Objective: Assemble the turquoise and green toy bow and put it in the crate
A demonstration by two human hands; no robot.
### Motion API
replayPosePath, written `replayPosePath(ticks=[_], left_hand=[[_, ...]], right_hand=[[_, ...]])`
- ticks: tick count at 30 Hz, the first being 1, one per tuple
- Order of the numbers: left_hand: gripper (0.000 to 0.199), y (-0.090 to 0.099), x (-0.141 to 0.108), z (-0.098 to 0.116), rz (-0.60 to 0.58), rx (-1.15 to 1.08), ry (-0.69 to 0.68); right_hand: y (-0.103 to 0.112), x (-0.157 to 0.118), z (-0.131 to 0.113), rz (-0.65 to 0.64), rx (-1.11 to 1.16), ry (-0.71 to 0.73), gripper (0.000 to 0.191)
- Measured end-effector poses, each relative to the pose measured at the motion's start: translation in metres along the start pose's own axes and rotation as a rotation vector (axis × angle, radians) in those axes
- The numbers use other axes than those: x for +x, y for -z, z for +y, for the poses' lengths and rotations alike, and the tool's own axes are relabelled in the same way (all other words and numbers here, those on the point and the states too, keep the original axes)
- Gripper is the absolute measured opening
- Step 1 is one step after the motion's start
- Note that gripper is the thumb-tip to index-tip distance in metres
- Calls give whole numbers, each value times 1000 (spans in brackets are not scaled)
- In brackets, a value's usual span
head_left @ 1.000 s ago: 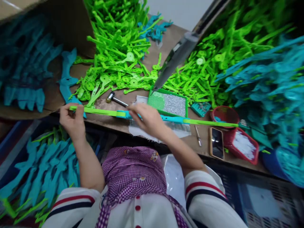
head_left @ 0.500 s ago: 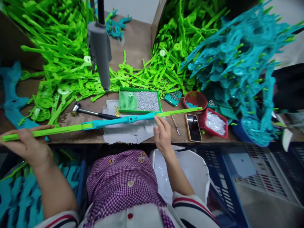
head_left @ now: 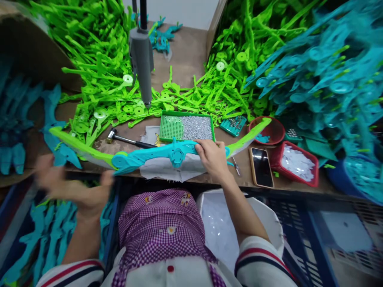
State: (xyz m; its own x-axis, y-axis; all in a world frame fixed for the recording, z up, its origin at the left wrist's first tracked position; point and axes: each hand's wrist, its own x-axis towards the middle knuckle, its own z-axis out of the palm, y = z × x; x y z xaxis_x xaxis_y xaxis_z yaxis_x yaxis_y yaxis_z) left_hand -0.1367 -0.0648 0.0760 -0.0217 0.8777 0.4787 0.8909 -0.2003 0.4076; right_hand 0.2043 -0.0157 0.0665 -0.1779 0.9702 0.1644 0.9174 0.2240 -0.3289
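Note:
A toy bow (head_left: 149, 153) with a blue middle piece and two curved green limbs spans the front of the bench, its broad side facing up toward me. My right hand (head_left: 214, 157) grips the blue piece right of its centre, fingers over the top edge. Beneath the left limb, my left hand (head_left: 77, 191) is smeared by motion; its thumb and fingers are spread and hold nothing. Behind the bow lies a green tray (head_left: 167, 137) of small silver screws. A grey electric screwdriver (head_left: 142, 65) hangs point down above the bench.
Green plastic parts (head_left: 98, 71) heap at the back, and blue parts (head_left: 326, 75) pile at right. A hammer (head_left: 128, 140), a phone (head_left: 261, 167), and red bowls (head_left: 277, 129) sit on the bench. Below left, a crate holds blue pieces (head_left: 56, 235).
The bow has turned from edge-on to showing its broad face. My left hand has let go of the green limb and moved right and down. The whole view has shifted slightly.

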Motion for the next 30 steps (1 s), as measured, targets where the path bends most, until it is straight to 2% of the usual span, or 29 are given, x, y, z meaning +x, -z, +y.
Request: replayPosePath(ticks=[1, 2, 3, 5, 7, 9, 12, 14, 19, 21, 24, 26, 28, 30], left_hand=[[74, -2, -5, 12, -35, 67, -120], [64, -7, -9, 22, -154, 104, -252], [56, -12, -10, 28, -215, 138, -351], [48, -24, -8, 31, -315, 205, -442], [47, -30, -1, 24, -347, 244, -451], [46, -29, 8, 15, -361, 252, -438], [45, -21, 19, 3, -387, 231, -405], [46, -16, 25, -1, -420, 204, -389], [50, -12, 43, -6, -519, 203, -359], [52, -13, 50, -5, -588, 205, -360], [54, -12, 59, 0, -682, 201, -382], [50, -8, 62, 5, -685, 217, -389], [44, 3, 62, 6, -620, 245, -389], [41, 19, 58, 1, -489, 247, -375]], right_hand=[[6, 3, -3, -53, -9, -15, 43], [11, 6, -5, -113, -25, -32, 43], [14, 8, -6, -176, -46, -46, 42], [17, 12, -9, -287, -97, -43, 42], [19, 11, -10, -319, -137, 23, 42], [23, 5, -12, -249, -168, 136, 42], [29, -10, -11, -80, -238, 304, 39], [29, -19, -8, 4, -306, 376, 36], [11, -25, -5, 249, -446, 507, 28], [4, -24, -7, 310, -480, 517, 25], [-1, -21, -12, 324, -502, 480, 23], [0, -18, -13, 291, -512, 462, 24], [3, -16, -11, 248, -523, 466, 25], [7, -14, -7, 212, -526, 484, 26]])
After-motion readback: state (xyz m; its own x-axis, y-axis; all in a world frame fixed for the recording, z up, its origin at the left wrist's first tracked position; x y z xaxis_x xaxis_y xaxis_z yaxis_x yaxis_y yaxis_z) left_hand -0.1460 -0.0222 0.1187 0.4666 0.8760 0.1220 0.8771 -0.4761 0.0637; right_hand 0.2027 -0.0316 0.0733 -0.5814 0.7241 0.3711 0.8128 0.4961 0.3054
